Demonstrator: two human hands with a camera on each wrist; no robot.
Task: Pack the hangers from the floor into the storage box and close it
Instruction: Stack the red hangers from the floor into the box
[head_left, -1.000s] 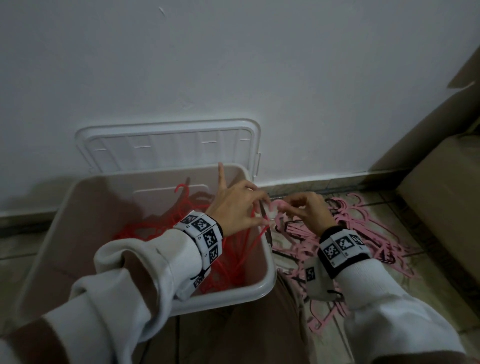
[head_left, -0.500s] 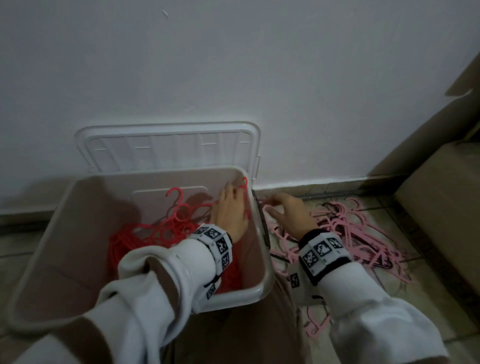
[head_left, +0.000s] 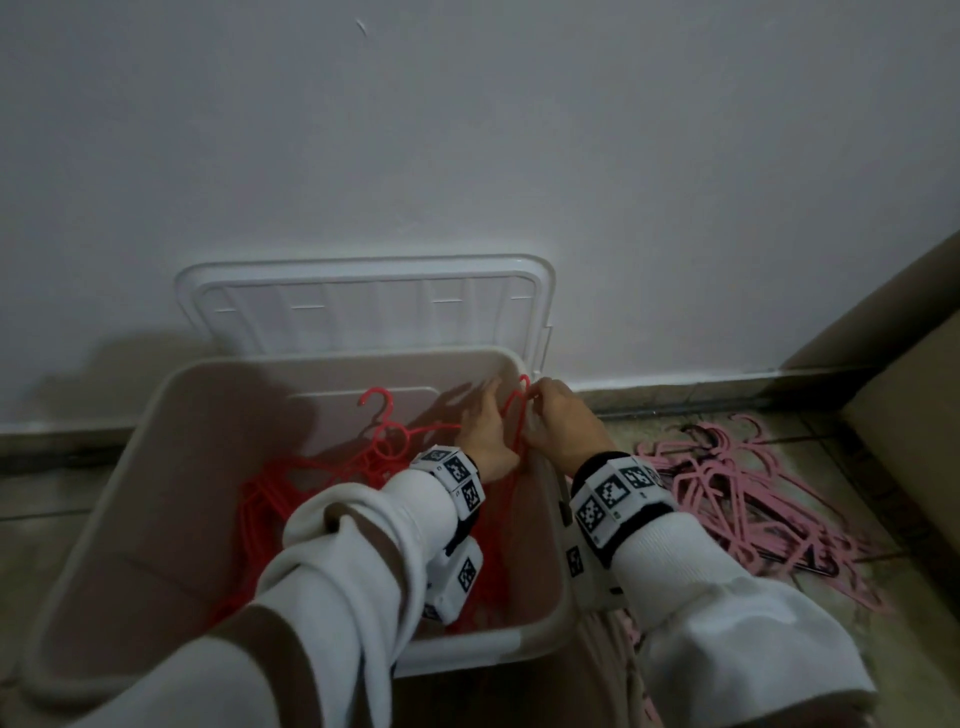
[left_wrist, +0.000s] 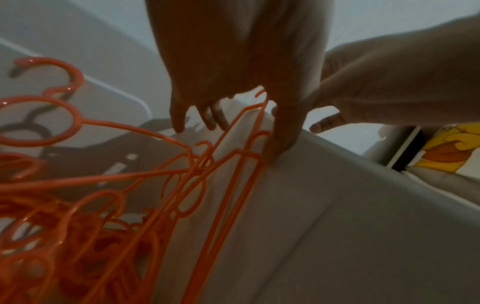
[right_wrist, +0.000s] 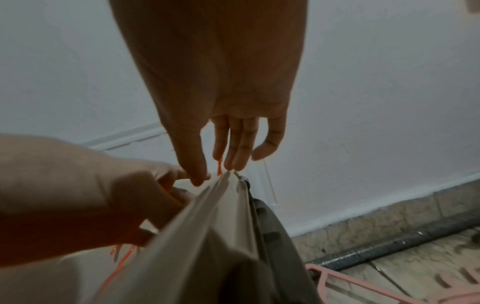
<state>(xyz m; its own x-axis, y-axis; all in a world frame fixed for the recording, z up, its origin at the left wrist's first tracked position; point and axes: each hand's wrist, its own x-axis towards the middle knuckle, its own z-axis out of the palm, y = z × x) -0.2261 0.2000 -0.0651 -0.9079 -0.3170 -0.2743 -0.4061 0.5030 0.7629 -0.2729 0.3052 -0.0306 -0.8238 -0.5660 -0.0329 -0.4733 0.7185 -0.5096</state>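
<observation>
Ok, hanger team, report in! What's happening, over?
Both hands at box corner, fingers straight on red hangers. Pink hangers on floor. Lid off.

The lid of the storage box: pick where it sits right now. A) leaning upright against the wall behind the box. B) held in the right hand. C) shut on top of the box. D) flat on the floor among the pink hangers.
A: the white lid stands on edge against the wall behind the open storage box, while both hands work at the box's right rim.
</observation>
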